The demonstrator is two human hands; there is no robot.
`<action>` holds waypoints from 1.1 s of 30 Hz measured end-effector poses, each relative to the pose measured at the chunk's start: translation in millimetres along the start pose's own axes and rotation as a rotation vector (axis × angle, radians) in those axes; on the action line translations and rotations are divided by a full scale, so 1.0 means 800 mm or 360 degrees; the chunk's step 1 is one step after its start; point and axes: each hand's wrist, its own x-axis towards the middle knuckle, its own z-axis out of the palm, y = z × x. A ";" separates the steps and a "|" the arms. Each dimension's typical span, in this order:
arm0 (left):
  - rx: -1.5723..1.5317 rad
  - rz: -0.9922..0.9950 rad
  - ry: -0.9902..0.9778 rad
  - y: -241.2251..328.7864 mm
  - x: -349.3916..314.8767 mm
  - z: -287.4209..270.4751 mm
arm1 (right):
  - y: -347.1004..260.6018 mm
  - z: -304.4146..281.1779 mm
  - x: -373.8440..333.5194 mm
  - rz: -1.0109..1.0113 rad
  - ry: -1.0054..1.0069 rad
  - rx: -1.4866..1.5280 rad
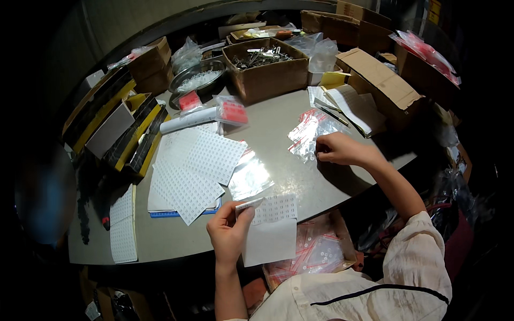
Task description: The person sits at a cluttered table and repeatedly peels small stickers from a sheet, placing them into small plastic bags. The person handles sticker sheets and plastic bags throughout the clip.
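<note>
My left hand (227, 232) pinches a sheet of small printed stickers (274, 208) between thumb and fingers at the table's front edge. Its top corner is folded over, and the lower part is blank white backing. Farther right, my right hand (340, 148) is closed, its fingertips down by a spread of clear zip bags (308, 132) with red stripes. Whatever those fingers hold is hidden. Between my hands lies a stack of clear zip bags (249, 179).
More sticker sheets (201, 160) lie at left on papers. Behind stand a carton of metal parts (267, 80), a bowl of small white pieces (197, 80) and an open notebook with a pen (348, 109). Below the front edge, a box (349, 251) holds bags with small round stickers.
</note>
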 end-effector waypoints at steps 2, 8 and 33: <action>-0.0030 0.0002 0.0006 0.003 0.000 0.002 | 0.005 0.005 0.002 -0.0023 0.0069 -0.0146; -0.0044 0.0010 0.0000 -0.003 -0.002 -0.007 | -0.053 -0.012 -0.022 0.0184 -0.0442 -0.0059; -0.0164 0.0099 0.0055 0.004 -0.005 -0.004 | -0.080 0.012 -0.070 -0.0255 -0.0368 0.0221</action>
